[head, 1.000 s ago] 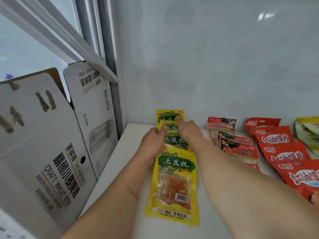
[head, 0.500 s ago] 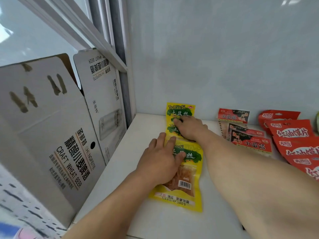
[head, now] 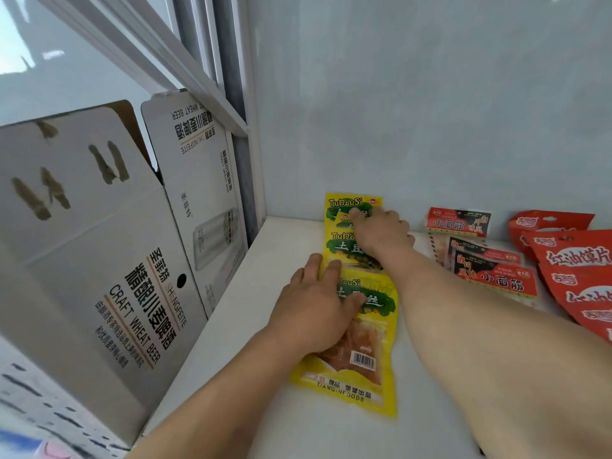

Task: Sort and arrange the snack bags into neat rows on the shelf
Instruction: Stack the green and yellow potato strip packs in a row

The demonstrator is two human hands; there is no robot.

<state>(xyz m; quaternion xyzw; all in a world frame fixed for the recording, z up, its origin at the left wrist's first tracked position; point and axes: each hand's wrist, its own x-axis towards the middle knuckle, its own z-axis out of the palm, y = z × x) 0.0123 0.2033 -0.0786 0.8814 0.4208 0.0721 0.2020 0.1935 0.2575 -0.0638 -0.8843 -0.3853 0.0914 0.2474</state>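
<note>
A row of yellow TuDouSi snack bags runs from the back wall toward me on the white shelf [head: 284,246]. The front yellow bag [head: 367,369] lies flat, and my left hand [head: 318,309] presses palm-down on its upper part, fingers spread. My right hand [head: 381,233] reaches further back, with its fingertips on the rearmost yellow bag [head: 341,207], which leans against the wall. A middle yellow bag [head: 341,250] shows between the hands. Neither hand lifts a bag.
Right of the yellow row lie red and black snack bags [head: 493,276] and larger red bags [head: 576,273]. An open white beer carton [head: 109,260] stands at the shelf's left. The grey back wall [head: 430,127] closes off the rear.
My left hand slid back from the rear bags onto the front yellow bag and stays flat there. My right hand has reached slightly further back to the rearmost bag.
</note>
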